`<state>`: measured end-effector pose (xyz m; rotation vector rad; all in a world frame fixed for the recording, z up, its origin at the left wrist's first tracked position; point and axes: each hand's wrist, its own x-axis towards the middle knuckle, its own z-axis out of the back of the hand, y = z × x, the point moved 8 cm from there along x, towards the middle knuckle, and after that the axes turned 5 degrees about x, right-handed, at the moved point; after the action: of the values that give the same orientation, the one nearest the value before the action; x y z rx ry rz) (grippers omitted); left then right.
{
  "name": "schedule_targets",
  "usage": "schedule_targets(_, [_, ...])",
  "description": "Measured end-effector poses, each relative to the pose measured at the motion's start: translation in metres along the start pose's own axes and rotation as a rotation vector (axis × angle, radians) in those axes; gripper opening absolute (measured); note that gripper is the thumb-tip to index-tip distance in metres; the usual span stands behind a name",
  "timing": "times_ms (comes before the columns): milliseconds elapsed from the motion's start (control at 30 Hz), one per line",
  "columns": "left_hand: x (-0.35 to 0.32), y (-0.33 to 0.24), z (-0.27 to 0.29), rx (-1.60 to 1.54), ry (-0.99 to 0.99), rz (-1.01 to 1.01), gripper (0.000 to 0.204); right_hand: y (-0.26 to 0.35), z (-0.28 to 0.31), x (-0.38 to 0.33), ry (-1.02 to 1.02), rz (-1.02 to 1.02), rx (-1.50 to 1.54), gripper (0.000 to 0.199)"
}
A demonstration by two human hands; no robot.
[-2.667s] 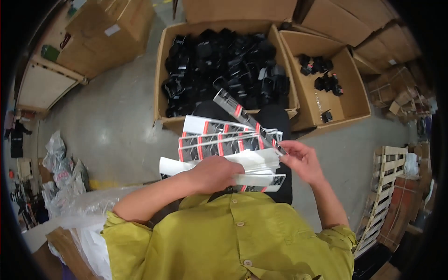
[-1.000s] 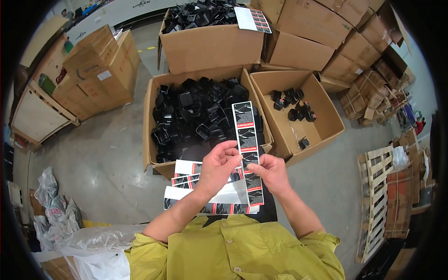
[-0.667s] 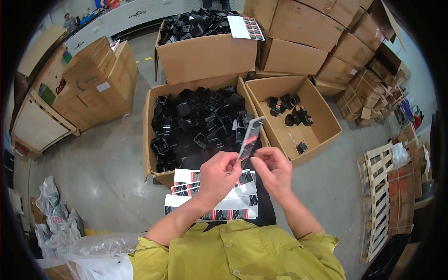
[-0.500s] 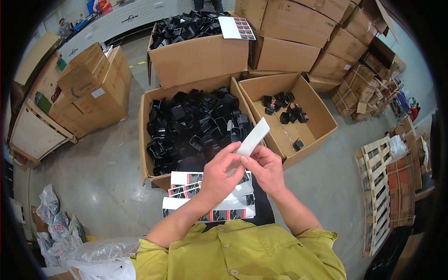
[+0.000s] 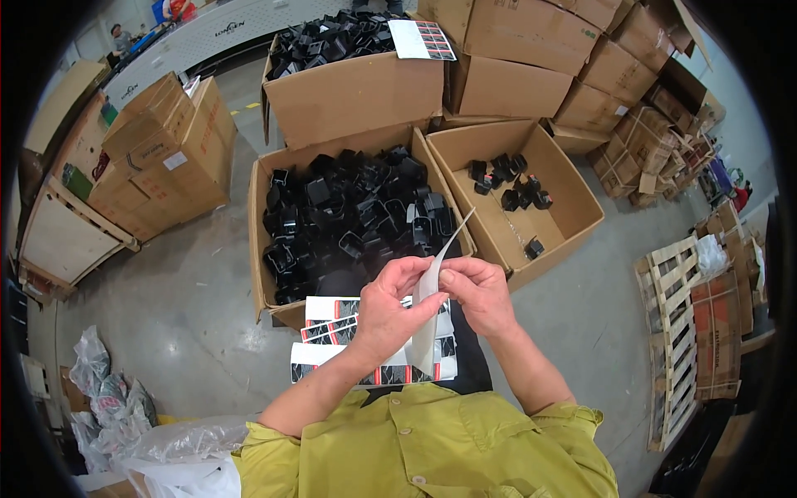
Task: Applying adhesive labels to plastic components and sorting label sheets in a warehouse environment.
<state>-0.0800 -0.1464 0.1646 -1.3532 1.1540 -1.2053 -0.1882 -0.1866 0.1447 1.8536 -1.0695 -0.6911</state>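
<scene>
A: How are the hands set?

B: Both are raised in front of the chest, forearms in rolled yellow-green sleeves coming up from the lower edge. The left hand (image 5: 388, 305) is curled, its thumb and fingers pinching the near edge of a long white paper strip (image 5: 434, 303). The right hand (image 5: 481, 292) faces it, fingertips closed on the same strip from the other side.

A: And the strip itself?

B: It stands nearly on edge between the two hands, its pale back showing, the upper end tilting toward the big open cardboard box of black plastic parts (image 5: 353, 214).

A: What lies under the hands?

B: A loose stack of white label sheets with red and black panels (image 5: 332, 332), fanned out on the person's lap, just below the left wrist.

A: Other packages?

B: To the right of the full box, a second open cardboard box (image 5: 573, 212) holds only a few black parts. Behind, another carton of black parts carries a white sheet of dark labels (image 5: 422, 38) on top. Closed brown cartons (image 5: 162, 158) stand stacked on the left, and a pale wooden pallet (image 5: 674, 332) leans at the right.
</scene>
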Motion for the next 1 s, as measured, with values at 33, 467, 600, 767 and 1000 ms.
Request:
schedule_targets(33, [0.000,0.001,0.001,0.000,-0.017,-0.003,0.041,0.002,-0.001,0.000,0.008,0.031,-0.042,0.018])
schedule_targets(467, [-0.001,0.011,0.005,-0.083,-0.031,0.053,0.042,0.002,-0.006,-0.003,0.039,0.097,-0.206,0.010])
schedule_targets(600, [-0.001,0.020,0.005,-0.277,0.026,0.135,0.043,-0.001,-0.006,-0.002,0.064,0.053,-0.178,0.010])
schedule_targets(767, [-0.004,0.024,0.005,-0.380,0.049,0.190,0.047,-0.003,-0.005,-0.002,0.046,0.026,-0.200,0.010])
schedule_targets(1000, [-0.004,0.017,0.006,-0.024,-0.009,0.091,0.050,0.000,-0.009,-0.007,0.037,0.022,-0.277,0.009])
